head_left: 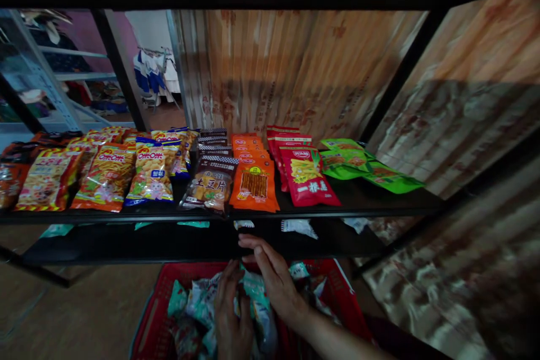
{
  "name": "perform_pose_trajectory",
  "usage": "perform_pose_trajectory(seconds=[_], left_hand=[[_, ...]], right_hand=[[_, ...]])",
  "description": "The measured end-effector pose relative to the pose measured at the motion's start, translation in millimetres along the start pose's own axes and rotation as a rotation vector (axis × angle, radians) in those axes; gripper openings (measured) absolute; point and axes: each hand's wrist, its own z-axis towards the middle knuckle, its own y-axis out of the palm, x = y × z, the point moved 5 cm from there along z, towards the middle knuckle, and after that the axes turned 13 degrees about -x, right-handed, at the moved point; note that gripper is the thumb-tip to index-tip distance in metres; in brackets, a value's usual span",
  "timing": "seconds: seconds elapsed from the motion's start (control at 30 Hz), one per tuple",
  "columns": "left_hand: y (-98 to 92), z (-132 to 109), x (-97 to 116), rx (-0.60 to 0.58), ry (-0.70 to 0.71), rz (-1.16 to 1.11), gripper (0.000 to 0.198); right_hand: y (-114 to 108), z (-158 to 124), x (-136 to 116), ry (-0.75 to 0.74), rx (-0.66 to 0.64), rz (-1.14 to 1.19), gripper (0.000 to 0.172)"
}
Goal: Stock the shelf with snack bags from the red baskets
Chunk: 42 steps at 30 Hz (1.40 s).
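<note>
Red basket (157, 315) on the floor below a shelf (375, 198), heaped with teal-and-white snack packets (198, 302), left hand (232, 320) laid on the heap, grip impossible to tell, right hand (274, 281) flat and open across the packets, holding nothing, rows of snack bags (253, 185) on the shelf.

Cut off by the bottom edge, lower middle: red basket (157, 315). Mostly hidden beneath the upper shelf (126, 215): pale packets (298, 227), perhaps snacks.

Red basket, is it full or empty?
Full. The red basket holds a heap of snack packets up to its rim, and the left hand and right hand rest on the pile.
</note>
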Motion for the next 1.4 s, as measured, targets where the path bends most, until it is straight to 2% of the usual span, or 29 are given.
perform_pose_trajectory(seconds=[0.13, 0.3, 0.43, 0.57, 0.67, 0.73, 0.8, 0.9, 1.0, 1.1, 1.23, 1.33, 1.4], left_hand=[[34.8, -2.5, 10.9, -0.068, -0.053, -0.079, 0.03], [63.6, 2.3, 21.3, -0.115, -0.125, -0.122, 0.028], [84.7, 1.2, 25.1, -0.149, -0.16, -0.135, 0.028], [98.5, -7.9, 31.5, -0.158, -0.177, -0.127, 0.027], [97.4, -8.8, 43.5, -0.128, -0.136, -0.085, 0.028], [89.2, 0.9, 55.3, -0.095, -0.07, -0.032, 0.029], [75.5, 21.0, 67.8, -0.049, 0.013, 0.033, 0.031], [51.1, 65.8, 82.5, 0.011, 0.128, 0.169, 0.031], [32.8, 112.9, 82.7, -0.009, 0.075, 0.396, 0.034], [28.4, 143.1, 75.0, -0.11, 0.025, 0.561, 0.043], [35.0, 151.9, 61.7, -0.205, -0.046, 0.699, 0.051], [39.2, 150.1, 57.4, -0.212, -0.085, 0.745, 0.051], [41.0, 150.1, 57.8, -0.213, -0.075, 0.753, 0.05]], right_hand=[[-56.0, -14.8, 21.6, 0.01, 0.151, 0.019, 0.043], [-111.7, -27.0, 24.4, -0.015, 0.278, 0.016, 0.043], [-139.3, -45.0, 29.4, 0.02, 0.34, 0.022, 0.044], [-151.9, -64.4, 38.0, 0.09, 0.346, 0.035, 0.046], [-156.4, -78.3, 41.5, 0.105, 0.355, 0.058, 0.046], [-158.1, -87.5, 41.5, 0.099, 0.357, 0.058, 0.047], [-158.1, -95.2, 40.1, 0.108, 0.33, 0.052, 0.049], [-155.6, -98.9, 34.9, 0.17, 0.236, 0.037, 0.054], [-149.9, -87.7, 20.3, 0.163, 0.144, 0.046, 0.061], [-140.0, -59.7, -5.1, 0.033, 0.091, 0.044, 0.062], [-123.0, -2.3, -34.9, -0.089, 0.055, -0.121, 0.06], [-111.9, 45.8, -40.9, -0.088, 0.04, -0.263, 0.062], [-107.0, 72.7, -37.9, -0.069, 0.043, -0.314, 0.057]])
